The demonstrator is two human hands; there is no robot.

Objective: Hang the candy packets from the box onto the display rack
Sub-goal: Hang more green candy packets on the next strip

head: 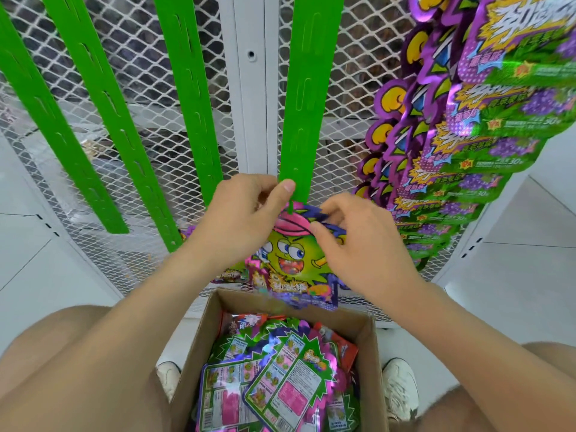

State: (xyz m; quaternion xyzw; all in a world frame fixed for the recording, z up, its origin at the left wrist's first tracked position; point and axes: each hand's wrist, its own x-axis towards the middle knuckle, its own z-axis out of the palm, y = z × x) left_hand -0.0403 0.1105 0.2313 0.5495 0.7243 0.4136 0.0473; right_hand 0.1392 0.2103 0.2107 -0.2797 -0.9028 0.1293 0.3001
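Note:
A candy packet [291,263] with a green cartoon face hangs at the bottom end of a green hanging strip [307,98]. My left hand [246,210] pinches the strip's lower end, thumb on its front. My right hand [352,241] grips the packet's top edge just below the strip. Under my hands an open cardboard box [369,344] holds several more candy packets [274,375], most lying back side up.
Three more bare green strips [103,98] hang on the white mesh rack [149,57] to the left. At the right a strip is filled with purple-green packets [467,145]. My knees and white shoes [400,388] flank the box on a pale floor.

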